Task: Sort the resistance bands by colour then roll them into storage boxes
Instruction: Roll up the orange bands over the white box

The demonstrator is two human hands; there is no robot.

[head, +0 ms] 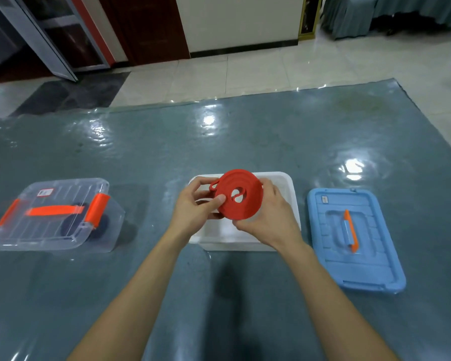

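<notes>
**Over white box (287, 186): red band (248, 212) gripped w/ both hands**

Above mid table cover (245, 142), over the open white box: red band coiled into a flat roll, held tilted, face toward camera, clear of box. Gripped at L edge by left hand (193, 207), thumb pressed on face, fingers curled behind. Gripped at lower R edge by right hand (271, 220), fingers curled round rim. Loose loop end sticking out at top L of roll. Just beside white box on R: blue lid (370, 272), lying flat, orange handle up. Well off to L: clear box (37, 230), lid on w/ orange clips, dark rolls (71, 226) inside.
</notes>
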